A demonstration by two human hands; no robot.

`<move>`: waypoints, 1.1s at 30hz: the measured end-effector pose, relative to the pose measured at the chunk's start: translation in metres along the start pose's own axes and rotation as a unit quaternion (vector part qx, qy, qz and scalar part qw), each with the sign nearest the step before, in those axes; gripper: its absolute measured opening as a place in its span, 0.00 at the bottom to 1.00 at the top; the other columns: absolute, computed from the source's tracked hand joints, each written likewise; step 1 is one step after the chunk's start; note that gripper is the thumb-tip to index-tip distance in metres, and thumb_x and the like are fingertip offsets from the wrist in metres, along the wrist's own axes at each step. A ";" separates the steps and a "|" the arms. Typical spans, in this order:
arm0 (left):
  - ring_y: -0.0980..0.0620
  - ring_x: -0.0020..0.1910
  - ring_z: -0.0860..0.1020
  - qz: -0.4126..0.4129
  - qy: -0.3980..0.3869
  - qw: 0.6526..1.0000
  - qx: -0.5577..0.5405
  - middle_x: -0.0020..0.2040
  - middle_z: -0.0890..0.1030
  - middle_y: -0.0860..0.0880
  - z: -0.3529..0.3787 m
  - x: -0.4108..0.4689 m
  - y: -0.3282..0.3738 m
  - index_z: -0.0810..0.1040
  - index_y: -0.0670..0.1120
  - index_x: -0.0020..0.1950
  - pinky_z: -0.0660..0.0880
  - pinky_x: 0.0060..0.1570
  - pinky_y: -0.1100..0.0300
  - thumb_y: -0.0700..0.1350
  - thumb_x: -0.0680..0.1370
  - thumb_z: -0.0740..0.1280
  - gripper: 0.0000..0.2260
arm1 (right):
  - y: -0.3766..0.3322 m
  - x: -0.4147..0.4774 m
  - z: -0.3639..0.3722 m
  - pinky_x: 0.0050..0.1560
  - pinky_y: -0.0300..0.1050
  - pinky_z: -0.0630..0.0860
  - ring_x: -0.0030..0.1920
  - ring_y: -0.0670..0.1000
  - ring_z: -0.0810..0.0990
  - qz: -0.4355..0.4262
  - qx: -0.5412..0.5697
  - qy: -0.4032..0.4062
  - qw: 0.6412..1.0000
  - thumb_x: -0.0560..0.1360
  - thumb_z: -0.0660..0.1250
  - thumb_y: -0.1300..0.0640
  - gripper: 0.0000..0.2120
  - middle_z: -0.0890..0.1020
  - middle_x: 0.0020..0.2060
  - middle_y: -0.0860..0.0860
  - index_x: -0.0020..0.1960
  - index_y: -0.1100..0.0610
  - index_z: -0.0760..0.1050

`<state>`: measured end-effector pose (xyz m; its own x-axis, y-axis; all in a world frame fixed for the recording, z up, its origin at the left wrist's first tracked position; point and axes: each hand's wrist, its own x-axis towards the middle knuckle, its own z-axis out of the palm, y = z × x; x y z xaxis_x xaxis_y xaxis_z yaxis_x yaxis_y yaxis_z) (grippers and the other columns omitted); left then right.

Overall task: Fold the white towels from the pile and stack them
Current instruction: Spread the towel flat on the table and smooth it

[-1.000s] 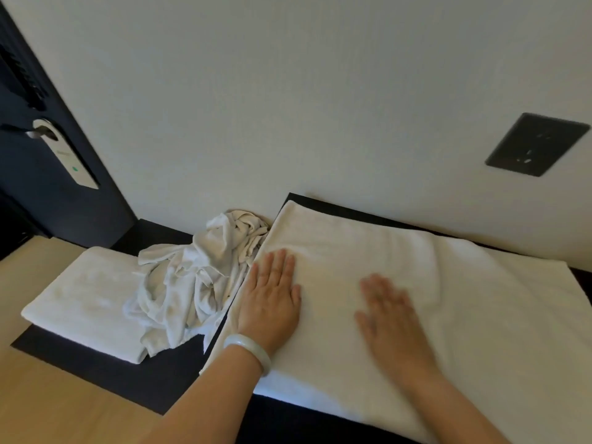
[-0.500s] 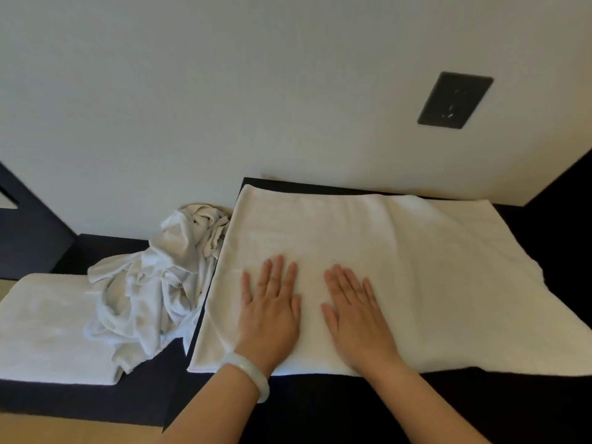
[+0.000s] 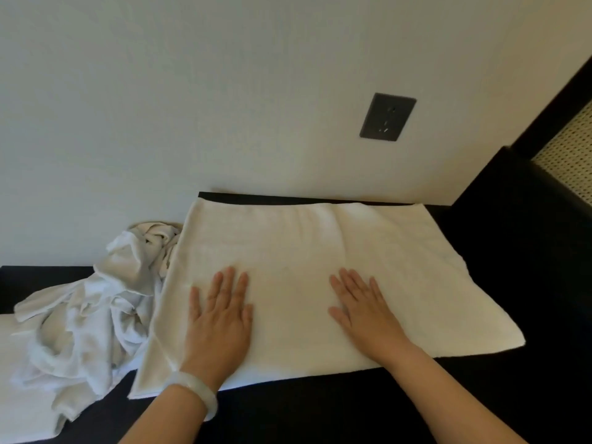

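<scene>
A large white towel [image 3: 320, 251] lies spread flat on the black tabletop [image 3: 352, 408], its far edge near the wall. My left hand [image 3: 221, 318], with a pale bangle on its wrist, presses flat on the towel's near left part. My right hand [image 3: 362, 312] lies flat on the towel's near middle, fingers straight and spread. To the left sits a crumpled pile of white towels [image 3: 96, 309]. Partly under that pile, at the left edge, lies a folded white towel [image 3: 16, 395].
A white wall rises right behind the table, with a dark socket plate [image 3: 387, 116] on it. At the right stands a black raised panel [image 3: 519, 251], with a perforated cream surface [image 3: 570, 161] above it.
My right hand has slid to the right across the towel, away from my left hand, which stays put. The view has shifted right, so less of the folded towel shows.
</scene>
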<state>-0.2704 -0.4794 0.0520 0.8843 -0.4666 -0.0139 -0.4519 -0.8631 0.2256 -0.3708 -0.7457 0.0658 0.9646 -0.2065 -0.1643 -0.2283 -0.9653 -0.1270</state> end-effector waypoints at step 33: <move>0.56 0.77 0.35 0.145 0.004 0.989 0.026 0.79 0.37 0.55 0.043 0.030 0.202 0.37 0.52 0.79 0.32 0.74 0.54 0.61 0.74 0.28 0.33 | 0.240 -0.131 -0.064 0.52 0.41 0.70 0.52 0.45 0.76 0.296 0.340 -0.062 0.890 0.76 0.71 0.51 0.04 0.75 0.53 0.44 0.45 0.51 0.82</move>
<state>-0.3402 -0.6758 0.0548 0.7171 -0.6950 0.0525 -0.6923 -0.7016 0.1687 -0.5432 -0.9604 0.1197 0.6356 -0.5872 -0.5012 -0.7604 -0.3638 -0.5380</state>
